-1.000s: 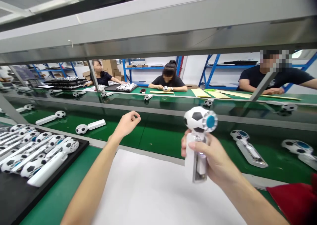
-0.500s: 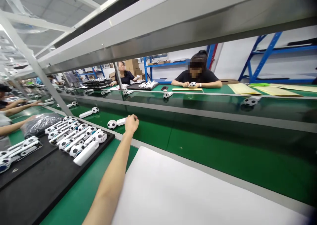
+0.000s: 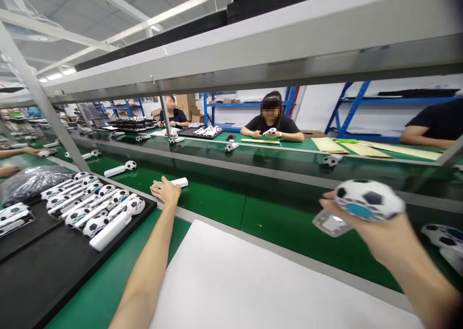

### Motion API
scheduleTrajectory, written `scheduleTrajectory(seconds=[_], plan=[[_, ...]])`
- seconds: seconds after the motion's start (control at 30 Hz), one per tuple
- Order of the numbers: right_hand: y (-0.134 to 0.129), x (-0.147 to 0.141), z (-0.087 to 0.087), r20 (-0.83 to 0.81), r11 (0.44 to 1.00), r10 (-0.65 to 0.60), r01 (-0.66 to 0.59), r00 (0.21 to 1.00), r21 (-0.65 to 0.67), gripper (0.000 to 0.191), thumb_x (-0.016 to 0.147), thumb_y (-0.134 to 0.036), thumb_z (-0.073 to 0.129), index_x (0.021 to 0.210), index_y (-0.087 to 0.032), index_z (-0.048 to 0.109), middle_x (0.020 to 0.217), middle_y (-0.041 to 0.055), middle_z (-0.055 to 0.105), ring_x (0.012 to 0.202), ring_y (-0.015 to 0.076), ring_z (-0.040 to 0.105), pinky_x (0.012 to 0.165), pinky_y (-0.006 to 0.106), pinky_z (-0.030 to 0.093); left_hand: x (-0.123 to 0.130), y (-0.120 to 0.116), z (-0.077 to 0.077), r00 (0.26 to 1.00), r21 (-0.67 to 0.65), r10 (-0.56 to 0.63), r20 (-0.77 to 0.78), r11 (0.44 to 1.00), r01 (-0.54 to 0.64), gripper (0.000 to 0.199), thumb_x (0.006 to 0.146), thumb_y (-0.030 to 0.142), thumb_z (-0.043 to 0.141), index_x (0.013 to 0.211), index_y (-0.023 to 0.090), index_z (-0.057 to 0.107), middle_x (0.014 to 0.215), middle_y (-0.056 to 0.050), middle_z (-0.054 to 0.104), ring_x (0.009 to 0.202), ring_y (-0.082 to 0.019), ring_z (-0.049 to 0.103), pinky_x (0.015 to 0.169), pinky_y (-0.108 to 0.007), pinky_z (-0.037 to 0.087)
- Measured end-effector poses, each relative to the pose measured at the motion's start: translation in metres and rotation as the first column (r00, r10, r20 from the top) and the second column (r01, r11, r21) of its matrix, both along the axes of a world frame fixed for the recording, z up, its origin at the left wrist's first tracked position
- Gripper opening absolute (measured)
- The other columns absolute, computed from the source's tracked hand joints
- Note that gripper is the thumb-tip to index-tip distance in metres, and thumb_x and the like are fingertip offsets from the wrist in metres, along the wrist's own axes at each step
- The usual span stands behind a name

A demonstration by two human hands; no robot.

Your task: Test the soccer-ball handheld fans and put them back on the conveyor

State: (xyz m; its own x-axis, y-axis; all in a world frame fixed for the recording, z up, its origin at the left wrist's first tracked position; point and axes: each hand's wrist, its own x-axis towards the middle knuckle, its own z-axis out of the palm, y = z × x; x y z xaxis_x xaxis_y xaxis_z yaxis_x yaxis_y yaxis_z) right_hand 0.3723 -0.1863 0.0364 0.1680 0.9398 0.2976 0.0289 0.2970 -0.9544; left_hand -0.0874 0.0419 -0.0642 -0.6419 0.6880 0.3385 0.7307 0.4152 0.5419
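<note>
My left hand (image 3: 165, 191) reaches over the green belt, its fingers closed round the ball end of a soccer-ball-headed device. The white handle (image 3: 180, 182) of that device sticks out to the right; its ball is hidden by the hand. At the right, my right hand (image 3: 379, 235), slightly blurred, holds a black-and-white soccer-ball-patterned piece (image 3: 372, 199) with a blue patch on it. Below those fingers shows a translucent piece (image 3: 331, 224); whether it is joined to the ball I cannot tell.
Left of my arm, a black tray (image 3: 54, 271) carries several soccer-ball devices (image 3: 110, 230). A white sheet (image 3: 231, 276) covers the bench before me. More devices lie along the green belt (image 3: 217, 198). Co-workers (image 3: 271, 121) sit opposite. A metal beam (image 3: 253, 63) crosses overhead.
My left hand has shifted from the handle side of the device to its ball end. My right hand has come into view at the right with a ball-patterned piece. The view has turned slightly right.
</note>
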Motion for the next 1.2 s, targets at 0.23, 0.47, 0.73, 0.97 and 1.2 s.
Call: scheduleTrajectory(seconds=[0.23, 0.47, 0.73, 0.97, 1.2], plan=[[0.037, -0.003, -0.065, 0.152, 0.854, -0.378, 0.408, 0.913, -0.323, 0.037, 0.065, -0.037, 0.086, 0.089, -0.012, 0.075, 0.096, 0.0167, 0.076, 0.094, 0.0349, 0.072, 0.074, 0.040, 0.058, -0.009, -0.005, 0.009, 0.999, -0.066, 0.037, 0.010, 0.997, -0.036, 0.051, 0.082, 0.029, 0.064, 0.128, 0.013, 0.051, 0.137, -0.024, 0.048, 0.130, -0.043, 0.042, 0.102, -0.058, 0.038], [0.047, 0.021, -0.080, 0.395, 0.777, -0.385, 0.524, 0.834, -0.348, 0.040, 0.084, -0.047, 0.070, 0.102, -0.012, 0.069, 0.101, 0.0148, 0.075, 0.093, 0.0298, 0.071, 0.082, 0.039, 0.055, -0.017, -0.012, 0.017, 0.998, -0.245, -0.051, 0.035, 0.968, 0.058, 0.043, 0.094, 0.036, 0.062, 0.132, 0.017, 0.054, 0.143, -0.013, 0.047, 0.123, -0.029, 0.052, 0.099, -0.050, 0.048], [0.050, 0.013, -0.099, 0.757, 0.731, -0.179, 0.599, 0.629, -0.325, 0.026, 0.094, -0.033, 0.066, 0.111, -0.014, 0.065, 0.109, 0.0068, 0.067, 0.097, 0.0212, 0.065, 0.089, 0.042, 0.053, -0.008, -0.027, 0.067, 0.931, -0.337, -0.355, 0.079, 0.870, 0.360, 0.047, 0.068, 0.027, 0.077, 0.110, 0.011, 0.065, 0.120, -0.022, 0.064, 0.113, -0.042, 0.061, 0.089, -0.048, 0.051], [0.036, -0.017, -0.076, 0.815, 0.804, -0.195, 0.565, 0.546, -0.186, 0.042, 0.086, -0.025, 0.066, 0.124, -0.009, 0.059, 0.127, 0.0215, 0.056, 0.121, 0.0369, 0.055, 0.103, 0.057, 0.042, 0.044, -0.078, 0.136, 0.649, -0.165, -0.758, 0.055, 0.634, 0.755, 0.034, 0.067, 0.035, 0.071, 0.099, 0.022, 0.068, 0.093, -0.004, 0.071, 0.084, -0.024, 0.067, 0.071, -0.029, 0.049], [-0.017, -0.111, -0.019, 0.759, 0.997, -0.050, -0.015, 0.649, 0.078, 0.065, 0.091, -0.043, 0.063, 0.149, -0.029, 0.036, 0.148, 0.0072, 0.046, 0.133, 0.0228, 0.050, 0.108, 0.037, 0.046, 0.108, -0.153, 0.161, 0.059, 0.294, -0.992, 0.111, 0.090, 0.951, 0.033, 0.069, 0.028, 0.077, 0.099, 0.021, 0.065, 0.086, 0.002, 0.064, 0.069, -0.013, 0.057, 0.060, -0.022, 0.045]])
